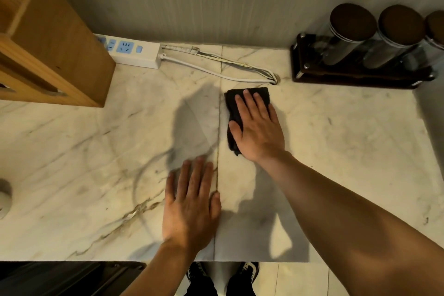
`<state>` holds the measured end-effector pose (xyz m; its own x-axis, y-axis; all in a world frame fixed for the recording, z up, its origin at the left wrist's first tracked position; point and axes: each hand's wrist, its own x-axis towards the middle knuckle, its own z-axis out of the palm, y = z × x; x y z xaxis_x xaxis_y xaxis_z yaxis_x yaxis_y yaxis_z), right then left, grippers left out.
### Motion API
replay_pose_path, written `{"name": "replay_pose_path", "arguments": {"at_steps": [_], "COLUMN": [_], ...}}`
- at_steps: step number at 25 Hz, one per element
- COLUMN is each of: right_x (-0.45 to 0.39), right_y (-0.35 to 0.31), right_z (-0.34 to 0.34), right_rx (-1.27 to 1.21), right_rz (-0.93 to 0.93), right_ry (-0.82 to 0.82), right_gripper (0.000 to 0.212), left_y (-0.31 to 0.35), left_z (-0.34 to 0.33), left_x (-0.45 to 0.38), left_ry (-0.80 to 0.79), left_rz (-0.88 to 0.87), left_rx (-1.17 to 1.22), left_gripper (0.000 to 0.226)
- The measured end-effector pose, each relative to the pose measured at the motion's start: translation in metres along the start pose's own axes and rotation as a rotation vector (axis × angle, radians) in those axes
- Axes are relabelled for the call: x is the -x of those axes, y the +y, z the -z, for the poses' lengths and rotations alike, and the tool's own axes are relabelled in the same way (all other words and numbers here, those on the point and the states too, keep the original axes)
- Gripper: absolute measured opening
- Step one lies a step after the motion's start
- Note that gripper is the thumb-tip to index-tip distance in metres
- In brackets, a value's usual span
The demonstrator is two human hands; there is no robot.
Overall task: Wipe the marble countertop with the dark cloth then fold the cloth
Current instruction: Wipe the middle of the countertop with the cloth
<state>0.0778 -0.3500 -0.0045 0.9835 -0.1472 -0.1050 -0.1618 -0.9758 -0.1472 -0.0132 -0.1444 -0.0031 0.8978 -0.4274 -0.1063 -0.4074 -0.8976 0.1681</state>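
Pressing flat under right hand [258, 127], dark cloth [231, 106] lies lengthwise front-to-back.

- A wooden box [55, 50] stands at the far left, against the wall.
- A white power strip [131, 51] with blue sockets lies just right of it.
- White cables [216, 68] run from the strip to a hole [275, 79].
- A dark rack [358, 74] at the far right holds glass jars [346, 41] with brown lids.
- Black shoes [247, 269] show on the floor below.
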Motion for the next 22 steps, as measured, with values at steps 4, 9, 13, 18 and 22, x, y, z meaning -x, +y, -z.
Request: {"name": "replay_pose_path", "arguments": {"at_steps": [4, 9, 13, 18, 22], "right_x": [-0.010, -0.014, -0.012, 0.002, 0.027], "right_y": [-0.001, -0.005, -0.013, -0.020, -0.020], "right_z": [-0.002, -0.002, -0.003, -0.005, -0.007], "right_rx": [-0.028, -0.083, -0.116, -0.130, -0.120], "right_rz": [-0.093, -0.214, -0.371, -0.498, -0.513], "right_ry": [0.030, 0.059, 0.086, 0.079, 0.094], "right_gripper": [0.064, 0.065, 0.066, 0.068, 0.068], "left_y": [0.000, 0.000, -0.001, -0.001, -0.001], "left_z": [0.001, 0.000, -0.001, -0.001, -0.004], "left_x": [0.000, 0.000, -0.001, -0.001, 0.000], "left_ry": [-0.005, -0.016, -0.016, -0.021, -0.010], "left_rz": [0.008, 0.021, 0.024, 0.022, 0.024], "left_rx": [-0.002, -0.007, -0.008, -0.023, -0.013], "left_gripper": [0.058, 0.059, 0.059, 0.060, 0.060]}}
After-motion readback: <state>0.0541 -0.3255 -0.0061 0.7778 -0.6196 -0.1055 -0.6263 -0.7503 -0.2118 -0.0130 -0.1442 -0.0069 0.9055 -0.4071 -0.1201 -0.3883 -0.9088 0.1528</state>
